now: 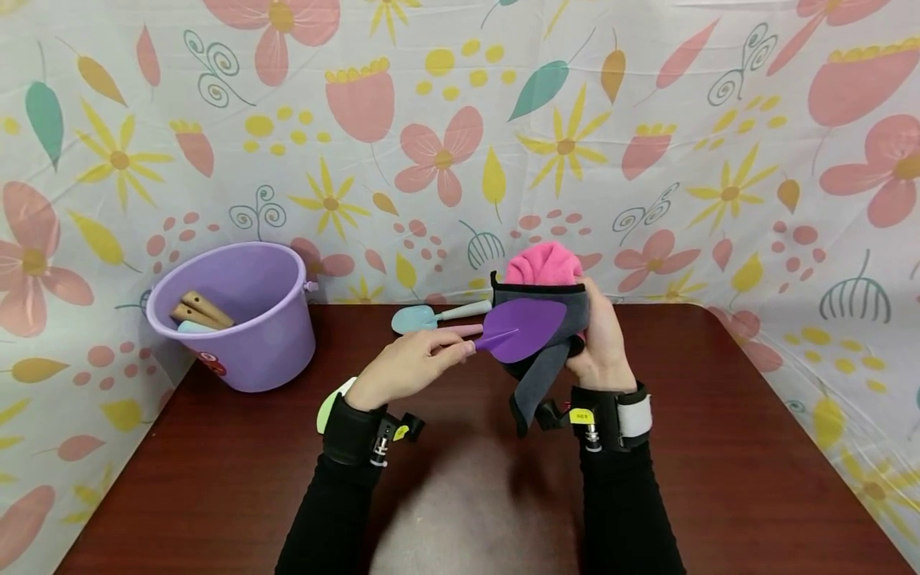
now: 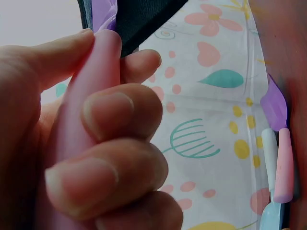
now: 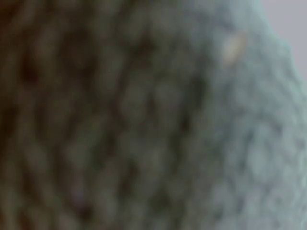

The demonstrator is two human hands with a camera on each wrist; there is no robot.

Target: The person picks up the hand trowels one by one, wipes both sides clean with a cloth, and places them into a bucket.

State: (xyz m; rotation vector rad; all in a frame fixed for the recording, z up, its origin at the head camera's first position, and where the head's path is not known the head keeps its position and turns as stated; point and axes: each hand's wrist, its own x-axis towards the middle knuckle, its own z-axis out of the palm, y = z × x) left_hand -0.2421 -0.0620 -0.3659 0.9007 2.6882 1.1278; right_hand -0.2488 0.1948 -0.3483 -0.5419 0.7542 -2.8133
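Note:
My left hand (image 1: 420, 359) grips the pink handle (image 2: 91, 120) of a purple toy trowel (image 1: 521, 327), fingers curled round it. The trowel's blade lies against a pink and grey cloth (image 1: 553, 299) that my right hand (image 1: 600, 339) holds up above the table, fingers wrapped round its right side. A grey strip of the cloth hangs down below the blade. The right wrist view is filled by blurred grey fabric (image 3: 144, 115), so that hand is hidden there. In the left wrist view the dark cloth edge (image 2: 139, 14) crosses above my fingers (image 2: 120, 115).
A blue toy trowel (image 1: 417, 318) and a second pink-handled tool (image 1: 463, 328) lie on the dark red table (image 1: 719, 439) behind my hands. A purple bucket (image 1: 237, 315) with wooden-handled tools stands at the back left. A flowered sheet hangs behind and beside the table.

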